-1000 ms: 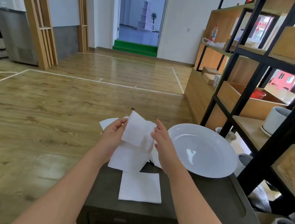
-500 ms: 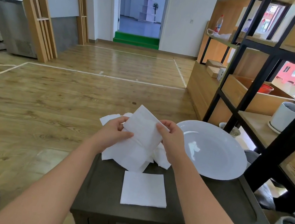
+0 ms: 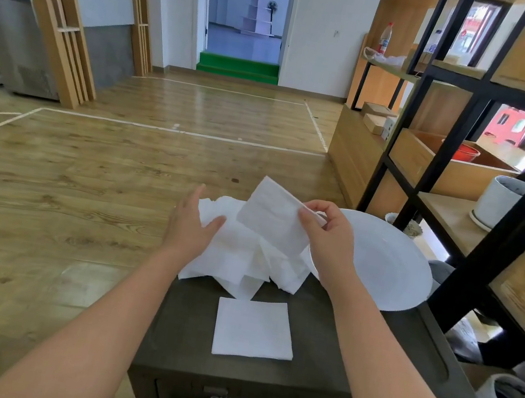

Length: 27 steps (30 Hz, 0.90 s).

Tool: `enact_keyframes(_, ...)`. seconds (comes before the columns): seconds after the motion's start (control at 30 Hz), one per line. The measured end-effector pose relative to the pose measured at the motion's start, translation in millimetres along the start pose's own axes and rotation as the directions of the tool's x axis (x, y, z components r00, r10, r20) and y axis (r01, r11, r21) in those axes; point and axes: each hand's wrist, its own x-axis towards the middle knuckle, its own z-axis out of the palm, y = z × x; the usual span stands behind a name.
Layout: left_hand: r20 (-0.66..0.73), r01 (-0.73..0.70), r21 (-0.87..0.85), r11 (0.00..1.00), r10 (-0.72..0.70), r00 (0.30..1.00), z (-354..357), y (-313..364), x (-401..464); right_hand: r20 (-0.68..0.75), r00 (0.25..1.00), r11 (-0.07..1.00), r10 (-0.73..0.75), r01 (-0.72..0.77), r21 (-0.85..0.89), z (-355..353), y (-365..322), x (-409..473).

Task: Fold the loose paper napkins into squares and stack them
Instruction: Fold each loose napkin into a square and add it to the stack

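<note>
We see the right hand (image 3: 327, 241) pinching one partly folded white paper napkin (image 3: 273, 216) by its right edge, held up and tilted above the heap of loose white paper napkins (image 3: 244, 258). That grip is closed on the napkin between thumb and fingers. The left hand (image 3: 190, 225) lies open with straight fingers, resting on the left side of the heap. Nearer to us, one folded square white napkin (image 3: 253, 329) lies flat on the dark green box worktop (image 3: 334, 343), apart from the heap. A round white plate (image 3: 382, 264) sits just right of the heap.
</note>
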Motion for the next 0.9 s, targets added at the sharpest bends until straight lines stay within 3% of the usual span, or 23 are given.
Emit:
enact_keyframes(0.07, -0.007, -0.065, -0.063, 0.996, 0.065, 0.998, 1.1, 13.5, -14.0, 0.062, 0.998, 0.999, -0.006, 0.008, -0.035, -4.7, -2.0, -5.4)
enact_keyframes(0.17, 0.305, 0.154, -0.504, 0.850, 0.008, 0.952, -0.2, 37.9, -41.7, 0.132, 0.991, 0.997, 0.029, -0.019, -0.075, -10.4, -3.6, -13.3)
enact_keyframes(0.23, 0.346, 0.165, -0.509, 0.845, 0.025, 0.938, 2.3, 40.2, -57.8, 0.165, 0.982, 0.994, 0.091, -0.079, -0.079, -10.9, -1.2, -21.1)
enact_keyframes(0.3, 0.245, 0.106, -0.432, 0.895, 0.003, 0.970, 7.1, 34.7, -72.5, 0.213, 0.952, 0.974, 0.220, -0.225, -0.002, -9.1, 3.5, -32.5)
enact_keyframes(0.4, 0.204, 0.227, -0.451, 0.863, -0.148, 0.968, 15.2, 21.0, -94.7, 0.343, 0.807, 0.817, 0.480, -0.554, 0.161, -5.8, 16.6, -50.8)
enact_keyframes(0.47, 0.235, 0.315, -0.411, 0.856, -0.234, 0.943, 18.6, 12.7, -108.0, 0.313, 0.749, 0.772, 0.584, -0.632, 0.074, -5.3, 26.4, -63.5)
enact_keyframes(0.53, 0.271, 0.366, -0.369, 0.854, -0.278, 0.921, 21.6, 5.9, -119.2, 0.203, 0.776, 0.798, 0.597, -0.600, -0.053, -4.9, 34.9, -75.4)
enact_keyframes(0.67, 0.213, 0.298, -0.160, 0.941, -0.262, 0.941, 24.8, 1.5, -134.5, 0.091, 0.908, 0.868, 0.409, -0.356, -0.347, -5.6, 39.5, -89.4)
enact_keyframes(0.77, 0.146, 0.223, 0.056, 0.973, -0.229, 0.962, 22.1, 0.3, -139.4, 0.065, 0.962, 0.808, 0.266, -0.185, -0.559, -7.4, 41.3, -92.9)
enact_keyframes(0.9, 0.144, 0.222, 0.165, 0.961, -0.246, 0.959, 15.7, 0.9, -139.2, 0.065, 0.968, 0.724, 0.244, -0.137, -0.676, -7.1, 47.2, -93.6)
